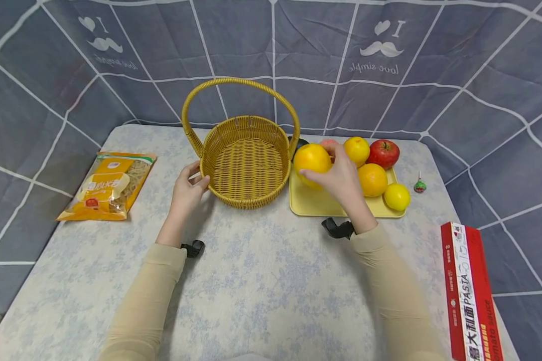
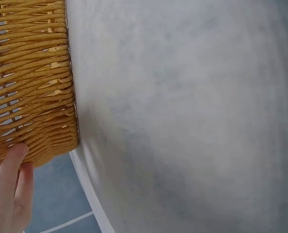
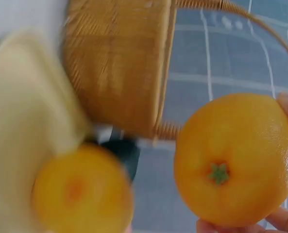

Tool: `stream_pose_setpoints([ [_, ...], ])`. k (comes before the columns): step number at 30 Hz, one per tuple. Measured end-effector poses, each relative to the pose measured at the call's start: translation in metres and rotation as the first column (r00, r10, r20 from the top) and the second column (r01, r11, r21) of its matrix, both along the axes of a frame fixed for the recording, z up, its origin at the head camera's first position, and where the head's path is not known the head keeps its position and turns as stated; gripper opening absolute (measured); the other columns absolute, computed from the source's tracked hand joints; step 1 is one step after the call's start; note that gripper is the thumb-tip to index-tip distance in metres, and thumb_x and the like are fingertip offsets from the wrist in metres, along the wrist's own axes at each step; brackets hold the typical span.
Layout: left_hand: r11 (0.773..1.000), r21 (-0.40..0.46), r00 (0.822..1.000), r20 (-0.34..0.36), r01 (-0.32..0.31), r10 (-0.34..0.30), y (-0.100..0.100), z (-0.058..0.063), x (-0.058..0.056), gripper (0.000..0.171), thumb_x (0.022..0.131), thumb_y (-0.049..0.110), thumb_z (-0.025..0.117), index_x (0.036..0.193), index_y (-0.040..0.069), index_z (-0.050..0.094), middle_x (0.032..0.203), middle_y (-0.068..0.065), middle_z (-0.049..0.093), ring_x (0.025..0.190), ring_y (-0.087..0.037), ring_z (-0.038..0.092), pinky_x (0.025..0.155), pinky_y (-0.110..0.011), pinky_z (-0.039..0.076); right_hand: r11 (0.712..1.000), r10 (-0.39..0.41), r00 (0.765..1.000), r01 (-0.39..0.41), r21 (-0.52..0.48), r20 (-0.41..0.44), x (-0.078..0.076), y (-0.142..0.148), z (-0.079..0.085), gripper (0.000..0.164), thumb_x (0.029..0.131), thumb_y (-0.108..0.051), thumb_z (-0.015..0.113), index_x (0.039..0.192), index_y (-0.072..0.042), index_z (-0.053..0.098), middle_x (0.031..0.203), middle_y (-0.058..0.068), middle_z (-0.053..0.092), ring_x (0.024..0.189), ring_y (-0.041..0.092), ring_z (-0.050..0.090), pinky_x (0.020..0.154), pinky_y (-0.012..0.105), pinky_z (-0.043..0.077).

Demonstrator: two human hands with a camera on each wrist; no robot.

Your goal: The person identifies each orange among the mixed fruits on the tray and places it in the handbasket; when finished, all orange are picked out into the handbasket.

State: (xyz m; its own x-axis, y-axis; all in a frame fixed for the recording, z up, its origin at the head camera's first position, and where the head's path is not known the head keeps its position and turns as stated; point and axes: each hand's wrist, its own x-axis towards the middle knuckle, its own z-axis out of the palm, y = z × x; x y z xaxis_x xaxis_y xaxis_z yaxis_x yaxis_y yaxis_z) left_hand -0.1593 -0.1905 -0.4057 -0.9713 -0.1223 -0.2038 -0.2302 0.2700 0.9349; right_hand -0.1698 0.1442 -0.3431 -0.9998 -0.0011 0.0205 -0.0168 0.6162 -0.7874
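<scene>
Right grip [image 1: 343, 173]: mine, parted to the width of one orange [image 1: 313, 159] and holding it between thumb and fingers, above the left end of the tray, near the basket's right side; green stem mark showing in the right wrist view.
Left grip [image 1: 187, 188]: mine, fingers loosely spread, thumb and fingertips resting against the left side of the basket.
Basket [image 1: 253, 201]: one, golden woven, round, upright on the table [image 1: 271, 281], with a tall arched handle [image 1: 241, 80].
Tray [image 1: 316, 201]: one, pale yellow, just right of the basket, bearing two further orange fruits [image 1: 372, 180], a red apple [image 1: 385, 154] and a yellow lemon [image 1: 397, 197]. A dark green item [image 1: 303, 144] and a pink item [image 1: 329, 143], each partly hidden, lie at the back.
Lollipop [image 1: 420, 186]: one, green and red, right of the tray.
Pasta box [image 1: 471, 291]: one, red and white, near the right edge.
Packet [image 1: 110, 188]: one, orange, part clear, lying flat at far left.
</scene>
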Motion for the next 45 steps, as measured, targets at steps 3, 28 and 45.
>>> stream_pose_setpoints([
  [3,1.000,0.006,1.000,0.003,-0.004,0.004,0.000,0.000,0.000,0.061,0.103,0.015,0.050,0.158,0.015,0.022,0.159,-0.009,0.029,0.141,-0.026,0.039,0.109,-0.039,0.049,0.996,0.067,0.998,-0.068,-0.055,-0.009,-0.008,-0.025,0.001,0.079,0.075,-0.035,0.085,0.139,-0.009,0.047,0.137,0.011,0.055,0.120,0.027,0.053,0.103,0.043,0.047],
  [28,1.000,-0.011,0.999,0.026,-0.027,0.028,0.003,0.000,-0.002,0.059,0.104,0.015,0.049,0.157,0.015,0.024,0.154,-0.013,0.034,0.141,-0.025,0.039,0.109,-0.038,0.048,0.971,0.215,0.965,-0.228,0.069,0.152,-0.059,-0.168,-0.049,0.080,0.078,-0.035,0.083,0.144,-0.012,0.044,0.138,0.011,0.057,0.120,0.026,0.057,0.099,0.037,0.052],
  [45,0.999,-0.025,0.999,0.033,-0.024,0.025,0.004,0.001,-0.001,0.060,0.104,0.016,0.049,0.158,0.015,0.023,0.154,-0.014,0.033,0.142,-0.026,0.037,0.110,-0.038,0.048,0.957,0.275,0.950,-0.285,0.049,0.147,-0.058,-0.167,-0.055,0.087,0.085,-0.035,0.078,0.153,-0.006,0.032,0.156,0.014,0.036,0.141,0.029,0.039,0.118,0.041,0.037],
])
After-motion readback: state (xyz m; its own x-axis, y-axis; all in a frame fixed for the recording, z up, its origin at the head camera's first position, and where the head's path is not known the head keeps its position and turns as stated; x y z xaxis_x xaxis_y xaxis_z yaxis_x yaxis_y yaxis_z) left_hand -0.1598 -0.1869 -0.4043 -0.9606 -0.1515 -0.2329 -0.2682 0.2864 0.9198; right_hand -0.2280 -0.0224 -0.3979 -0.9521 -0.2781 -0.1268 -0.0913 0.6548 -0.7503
